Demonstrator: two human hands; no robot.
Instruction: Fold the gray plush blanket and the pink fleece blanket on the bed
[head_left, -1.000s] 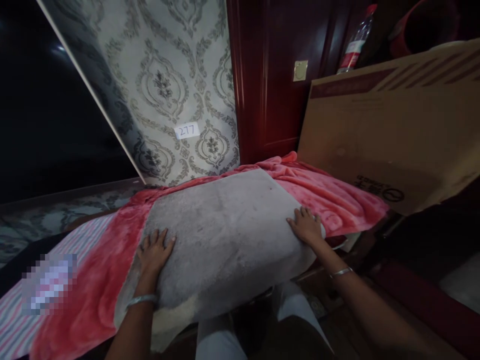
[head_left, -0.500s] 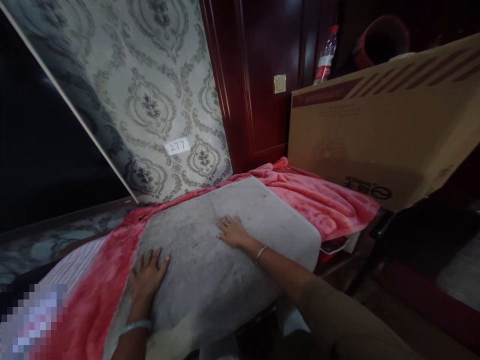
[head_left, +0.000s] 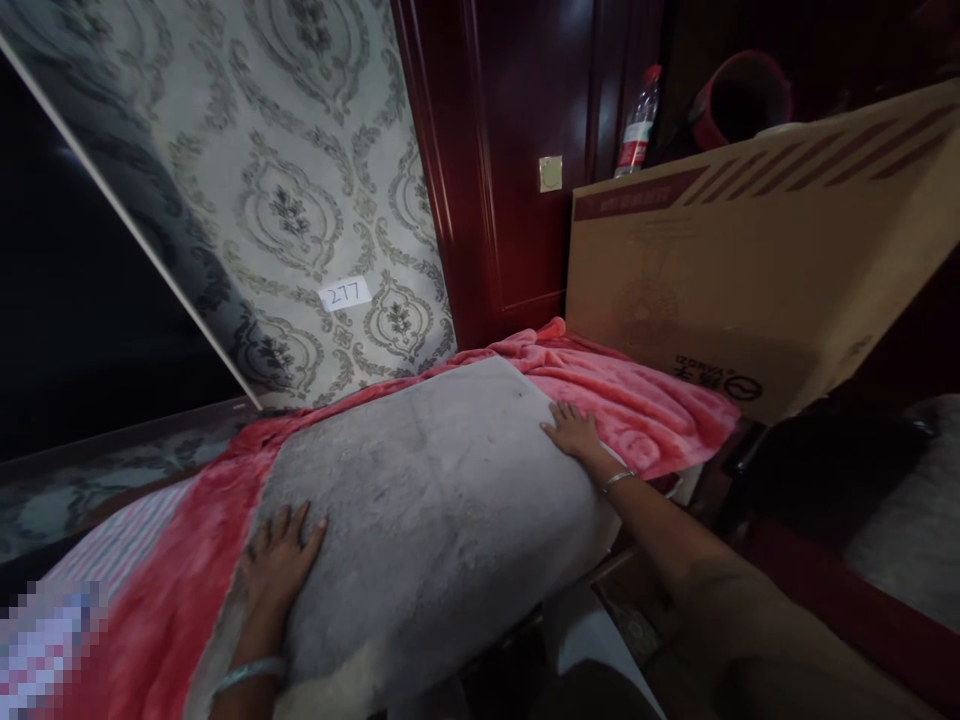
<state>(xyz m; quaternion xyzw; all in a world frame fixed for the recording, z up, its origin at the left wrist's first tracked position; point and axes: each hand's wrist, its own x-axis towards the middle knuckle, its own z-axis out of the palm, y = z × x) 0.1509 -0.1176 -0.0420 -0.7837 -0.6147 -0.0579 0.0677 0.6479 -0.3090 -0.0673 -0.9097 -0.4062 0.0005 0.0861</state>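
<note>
Out past the fingers [head_left: 297,525] on either side spread the red blanket [head_left: 184,560], and between and beneath them lay the grey cloth [head_left: 420,500], faintly rumpled! Left hand [head_left: 276,572] and right hand [head_left: 576,435] rested flat, fingers splayed, gripping nothing: smoothing, it seemed, with even outward pressure called for next.
</note>
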